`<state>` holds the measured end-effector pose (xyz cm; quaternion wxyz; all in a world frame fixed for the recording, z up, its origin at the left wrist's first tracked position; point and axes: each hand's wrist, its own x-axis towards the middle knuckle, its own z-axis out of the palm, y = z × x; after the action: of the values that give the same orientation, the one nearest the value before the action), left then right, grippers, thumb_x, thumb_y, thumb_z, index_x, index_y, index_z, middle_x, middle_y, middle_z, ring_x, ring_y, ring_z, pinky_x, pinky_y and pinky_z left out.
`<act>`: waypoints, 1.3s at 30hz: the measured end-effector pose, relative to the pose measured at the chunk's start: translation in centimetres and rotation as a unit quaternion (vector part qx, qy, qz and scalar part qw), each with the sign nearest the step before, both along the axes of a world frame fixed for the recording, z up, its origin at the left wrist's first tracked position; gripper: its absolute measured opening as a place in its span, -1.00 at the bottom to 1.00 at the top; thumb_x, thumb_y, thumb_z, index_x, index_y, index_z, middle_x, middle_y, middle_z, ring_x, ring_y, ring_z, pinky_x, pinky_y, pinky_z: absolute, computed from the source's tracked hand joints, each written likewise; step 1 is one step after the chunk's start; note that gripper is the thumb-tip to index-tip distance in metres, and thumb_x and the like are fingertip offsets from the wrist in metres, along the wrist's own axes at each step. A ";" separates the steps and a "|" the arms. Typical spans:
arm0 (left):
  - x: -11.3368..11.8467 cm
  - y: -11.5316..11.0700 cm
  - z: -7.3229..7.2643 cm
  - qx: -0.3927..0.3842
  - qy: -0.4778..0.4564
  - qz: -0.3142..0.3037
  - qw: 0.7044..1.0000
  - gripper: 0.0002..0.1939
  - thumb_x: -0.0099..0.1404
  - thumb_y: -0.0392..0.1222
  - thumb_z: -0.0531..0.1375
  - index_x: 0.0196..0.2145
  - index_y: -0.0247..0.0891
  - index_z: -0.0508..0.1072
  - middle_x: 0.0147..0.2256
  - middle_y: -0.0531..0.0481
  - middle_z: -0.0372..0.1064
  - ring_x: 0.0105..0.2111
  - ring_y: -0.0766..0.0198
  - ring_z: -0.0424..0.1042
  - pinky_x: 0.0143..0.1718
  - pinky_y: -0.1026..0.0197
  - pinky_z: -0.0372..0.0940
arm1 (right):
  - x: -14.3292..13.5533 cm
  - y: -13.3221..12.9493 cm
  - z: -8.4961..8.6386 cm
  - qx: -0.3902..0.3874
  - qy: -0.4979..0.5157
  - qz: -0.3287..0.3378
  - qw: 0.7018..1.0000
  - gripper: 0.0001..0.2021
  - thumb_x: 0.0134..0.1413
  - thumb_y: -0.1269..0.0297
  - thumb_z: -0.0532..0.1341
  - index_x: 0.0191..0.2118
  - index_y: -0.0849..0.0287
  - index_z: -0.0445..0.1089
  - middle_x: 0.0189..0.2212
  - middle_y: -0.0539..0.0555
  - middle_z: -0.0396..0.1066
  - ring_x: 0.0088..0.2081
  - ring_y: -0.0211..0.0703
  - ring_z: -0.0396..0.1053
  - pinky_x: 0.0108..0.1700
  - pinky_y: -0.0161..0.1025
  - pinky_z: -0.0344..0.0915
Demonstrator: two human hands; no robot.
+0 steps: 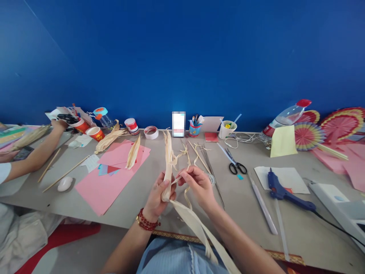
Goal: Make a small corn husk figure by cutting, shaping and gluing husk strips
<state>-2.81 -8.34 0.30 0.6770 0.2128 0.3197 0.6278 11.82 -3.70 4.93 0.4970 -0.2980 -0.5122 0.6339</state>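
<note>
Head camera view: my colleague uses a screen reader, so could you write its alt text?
A person's left hand grips a pale, husk-like bundle while the right hand pinches a thin strip beside it. On the grey table, pink paper lies to the left, scissors and a blue glue gun to the right.

Left hand [158, 194] in a curled grip, right hand [199, 185] close by, pinched.

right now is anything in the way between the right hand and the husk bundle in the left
Nothing visible blocks the way: only the thin strip pinched in the right hand runs toward the husk bundle, which the left hand grips near its lower end.
</note>
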 end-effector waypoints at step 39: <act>-3.1 1.0 1.9 -0.042 0.138 0.195 0.970 -0.70 0.14 -0.11 0.35 -0.32 -0.19 0.28 -0.55 0.22 0.18 -0.68 0.50 0.17 -0.68 0.40 0.06 | 1.9 -1.2 0.4 0.253 -0.004 0.194 0.948 -0.86 0.28 0.39 0.16 -0.30 0.11 0.44 -0.32 0.11 0.60 -0.23 -0.08 0.57 -0.20 -0.18 0.48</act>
<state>-5.93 -7.35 2.24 0.4994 0.2018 0.4715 0.6983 13.76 -4.89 5.32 0.4219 -0.0598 -0.7054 0.5664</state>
